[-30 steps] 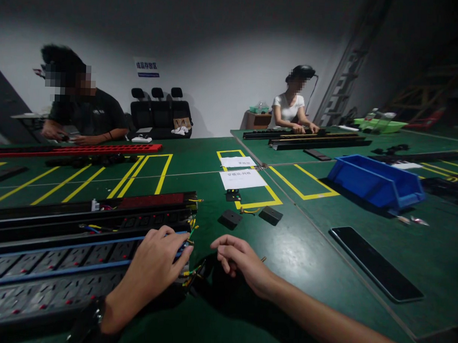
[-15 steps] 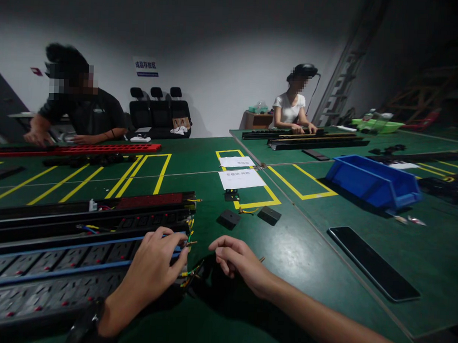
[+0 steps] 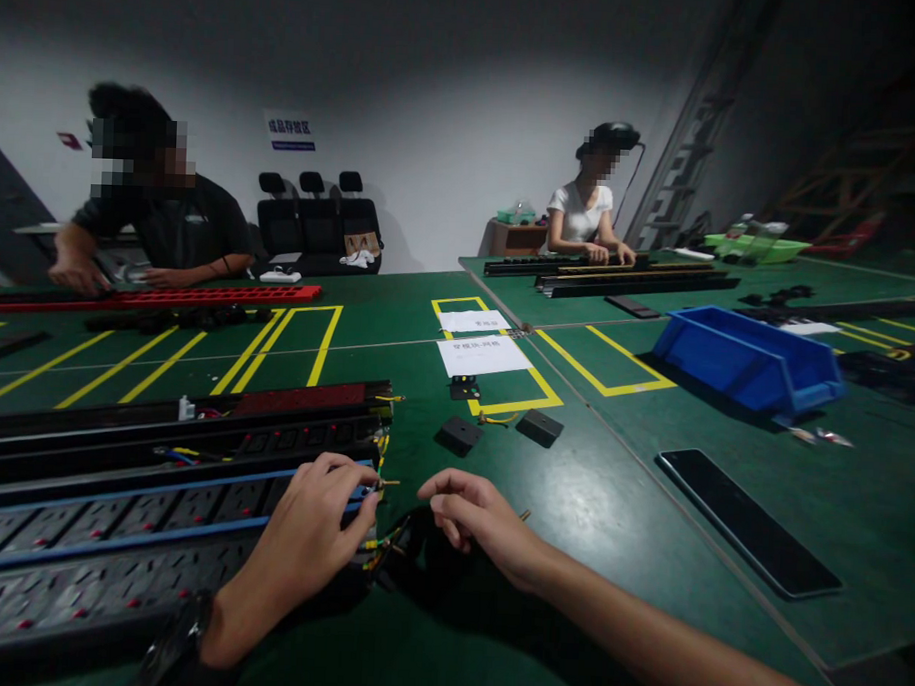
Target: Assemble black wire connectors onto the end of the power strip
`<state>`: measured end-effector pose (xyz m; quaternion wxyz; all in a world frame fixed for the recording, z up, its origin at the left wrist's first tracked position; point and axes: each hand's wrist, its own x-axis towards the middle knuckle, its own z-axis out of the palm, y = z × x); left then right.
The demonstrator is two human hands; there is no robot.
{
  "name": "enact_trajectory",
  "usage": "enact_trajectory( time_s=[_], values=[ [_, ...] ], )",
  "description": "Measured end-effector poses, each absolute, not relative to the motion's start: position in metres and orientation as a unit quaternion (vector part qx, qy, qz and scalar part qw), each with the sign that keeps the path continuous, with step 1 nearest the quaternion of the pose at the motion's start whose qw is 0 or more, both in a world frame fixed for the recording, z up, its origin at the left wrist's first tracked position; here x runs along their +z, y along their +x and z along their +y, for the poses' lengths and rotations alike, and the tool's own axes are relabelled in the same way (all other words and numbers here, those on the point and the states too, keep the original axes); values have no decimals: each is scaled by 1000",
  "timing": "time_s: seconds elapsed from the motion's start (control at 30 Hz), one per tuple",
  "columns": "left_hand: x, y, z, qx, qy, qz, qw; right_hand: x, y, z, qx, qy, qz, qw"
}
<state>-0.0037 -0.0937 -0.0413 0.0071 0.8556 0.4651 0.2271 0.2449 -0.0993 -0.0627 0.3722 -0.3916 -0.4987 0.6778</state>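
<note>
Far left, a co-worker (image 3: 157,227) leans over a red strip (image 3: 151,297) on the green table (image 3: 609,508). In the near left foreground lie long power strips (image 3: 121,531), side by side, their right ends bristling with loose yellow, green and blue wires (image 3: 379,545). The wearer's left hand (image 3: 308,538) rests on the end of the nearest strips, fingers curled and pinching at the wire ends; whether one wire is actually gripped cannot be told. Just beside it, the right hand (image 3: 473,524) hovers over the table with fingers loosely curled and thumb near the forefinger, apparently holding nothing, though a small part could be hidden. The step in hand appears to be the sorting or dressing of the leads at the strip's open end. The next move would call for a fine pinch on a single lead, with the other hand steadying the strip so the wires do not spring back. Toward the centre lie two small black caps (image 3: 499,430) and white paper sheets (image 3: 481,355) in a yellow-taped box. Further right stand a blue bin (image 3: 749,358) and a flat black plate (image 3: 747,521). A second person (image 3: 586,222) works at the far table.
</note>
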Motion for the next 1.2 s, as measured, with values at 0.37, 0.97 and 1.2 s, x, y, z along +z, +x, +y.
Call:
enact_trajectory(
  time_s=[0.37, 0.97, 1.2],
  values=[
    [-37, -1, -95, 199, 859, 469, -42, -64, 245, -98, 680, -398, -496, 365],
    [-39, -3, -94, 224, 859, 460, -9, -65, 245, -99, 679, -398, -505, 356],
    [-42, -5, -94, 229, 859, 456, 27, -66, 245, -99, 678, -399, -506, 354]
  ],
)
